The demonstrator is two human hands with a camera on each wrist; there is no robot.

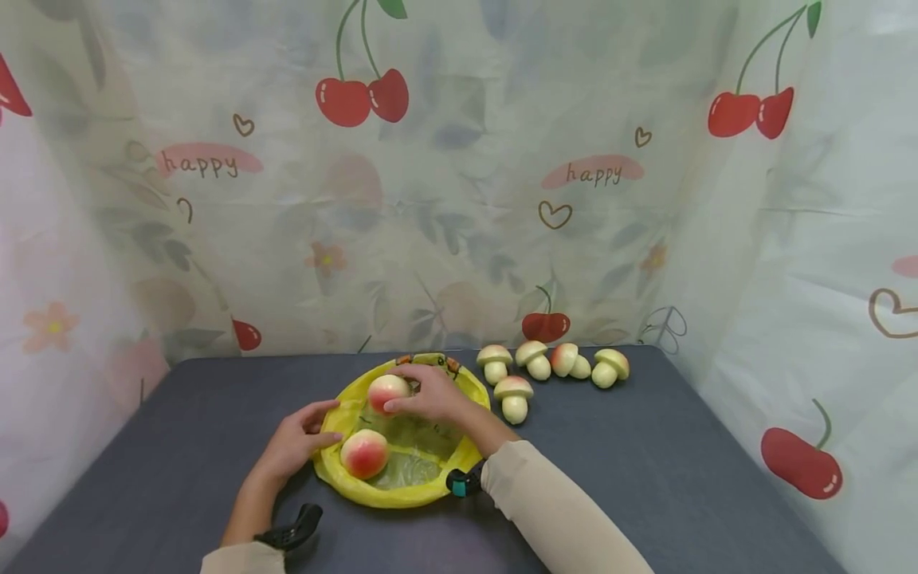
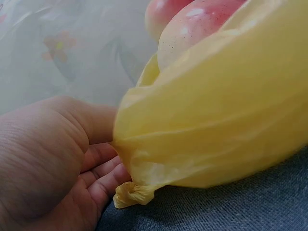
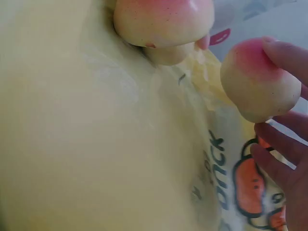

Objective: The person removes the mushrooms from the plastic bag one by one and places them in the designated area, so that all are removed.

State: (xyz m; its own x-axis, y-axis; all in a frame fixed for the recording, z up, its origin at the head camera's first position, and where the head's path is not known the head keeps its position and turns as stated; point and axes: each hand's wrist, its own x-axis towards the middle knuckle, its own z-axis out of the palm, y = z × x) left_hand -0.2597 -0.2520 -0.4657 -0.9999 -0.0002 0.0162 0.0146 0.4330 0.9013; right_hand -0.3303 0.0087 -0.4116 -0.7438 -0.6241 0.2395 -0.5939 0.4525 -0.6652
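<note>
A yellow plastic bag (image 1: 387, 498) lies spread wide on the table, its rim forming a ring. My left hand (image 1: 290, 442) holds the bag's left edge; in the left wrist view, the thumb of this hand (image 2: 53, 159) goes behind the yellow film (image 2: 211, 130). Over the bag, my right hand (image 1: 433, 393) pinches a toy mushroom (image 1: 387, 394) with a pink-and-cream cap. The right wrist view shows this mushroom (image 3: 260, 82) between thumb and fingers. Another mushroom (image 1: 365, 454) sits inside the bag near the left hand, its stem hidden from above.
Several more toy mushrooms (image 1: 514, 399) stand or lie on the dark table (image 1: 610, 478) right of the bag, toward the back edge. A cherry-patterned curtain (image 1: 459, 175) encloses the back and sides. Black bands (image 1: 290, 532) are on both wrists.
</note>
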